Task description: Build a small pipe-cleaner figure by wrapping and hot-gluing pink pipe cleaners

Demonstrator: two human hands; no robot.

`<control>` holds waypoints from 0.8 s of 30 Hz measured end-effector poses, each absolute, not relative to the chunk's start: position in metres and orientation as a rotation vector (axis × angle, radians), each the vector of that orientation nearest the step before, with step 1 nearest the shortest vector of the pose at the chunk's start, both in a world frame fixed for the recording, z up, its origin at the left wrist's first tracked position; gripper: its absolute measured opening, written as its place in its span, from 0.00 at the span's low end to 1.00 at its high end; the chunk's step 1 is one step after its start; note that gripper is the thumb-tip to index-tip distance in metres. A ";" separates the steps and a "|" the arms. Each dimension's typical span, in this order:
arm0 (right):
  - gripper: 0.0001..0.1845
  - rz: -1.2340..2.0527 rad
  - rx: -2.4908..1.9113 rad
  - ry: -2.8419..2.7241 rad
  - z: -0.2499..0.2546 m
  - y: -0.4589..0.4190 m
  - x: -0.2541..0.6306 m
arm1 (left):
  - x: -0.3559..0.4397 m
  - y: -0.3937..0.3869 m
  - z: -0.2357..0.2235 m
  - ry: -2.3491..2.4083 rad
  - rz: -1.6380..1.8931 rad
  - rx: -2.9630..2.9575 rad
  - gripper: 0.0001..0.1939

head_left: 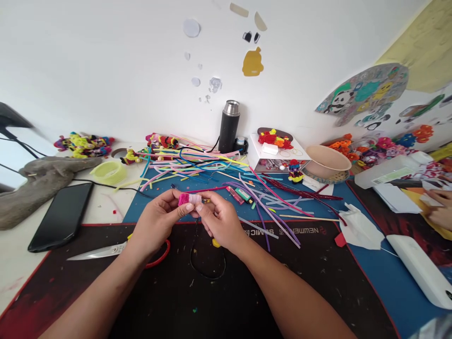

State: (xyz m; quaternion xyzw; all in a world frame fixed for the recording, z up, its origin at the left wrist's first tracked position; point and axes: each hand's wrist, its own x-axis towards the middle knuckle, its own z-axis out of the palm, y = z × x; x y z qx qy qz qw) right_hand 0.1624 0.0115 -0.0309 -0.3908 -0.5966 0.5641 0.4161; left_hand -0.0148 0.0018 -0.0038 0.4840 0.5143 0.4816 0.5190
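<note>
My left hand and my right hand meet above the dark mat. Between their fingertips is a small fuzzy piece of pipe cleaner work, deep pink at the left and pale at the right. Both hands pinch it, thumbs towards me. A thin black cord loops on the mat below my fingers, and I cannot tell whether it joins the piece. A yellow bit shows under my right hand. Scissors with red handles lie partly hidden under my left forearm.
Loose pipe cleaners pile up behind my hands. A black flask stands by the wall beside a white box. A phone lies left, a bowl right. Another person's hand shows at the right edge.
</note>
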 end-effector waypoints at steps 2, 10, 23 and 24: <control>0.19 1.411 -0.982 -1.514 -0.033 0.011 0.162 | -0.015 0.002 -0.004 1.275 1.168 1.186 0.25; 0.17 1.272 -1.053 -1.609 -0.038 0.009 0.161 | -0.016 0.002 -0.008 1.236 1.169 1.137 0.22; 0.11 1.074 -1.146 -1.749 -0.025 0.009 0.162 | -0.013 0.001 -0.002 1.261 1.118 1.136 0.25; 0.11 1.071 -1.145 -1.752 -0.024 0.008 0.162 | -0.014 0.001 -0.003 1.251 1.116 1.125 0.24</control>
